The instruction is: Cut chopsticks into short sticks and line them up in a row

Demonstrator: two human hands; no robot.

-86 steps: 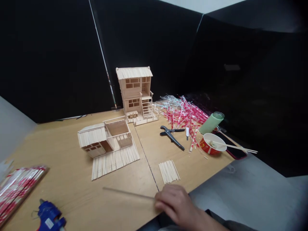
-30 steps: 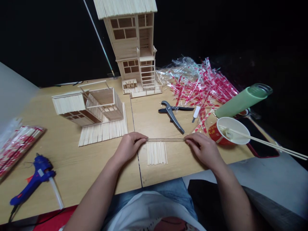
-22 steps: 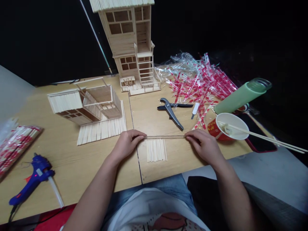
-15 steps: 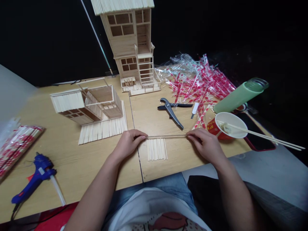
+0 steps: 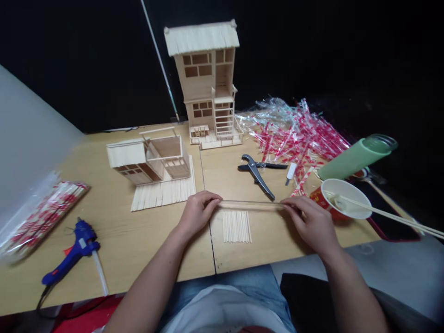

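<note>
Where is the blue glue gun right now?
In the head view, the blue glue gun lies at the left of the table, just below the wrapped chopsticks.

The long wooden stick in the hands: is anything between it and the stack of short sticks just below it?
Nothing visible stands there. The long wooden stick, held across by the left hand and right hand, lies just beyond the stack of short sticks, with only a narrow strip of tabletop between them.

The person wears a white T-shirt (image 5: 222,312) with a dark red print (image 5: 249,330) at the bottom edge of the view, above blue denim jeans (image 5: 246,283). The left forearm (image 5: 149,282) and right forearm (image 5: 354,291) are bare, as are the left hand (image 5: 199,215) and right hand (image 5: 310,221).
</note>
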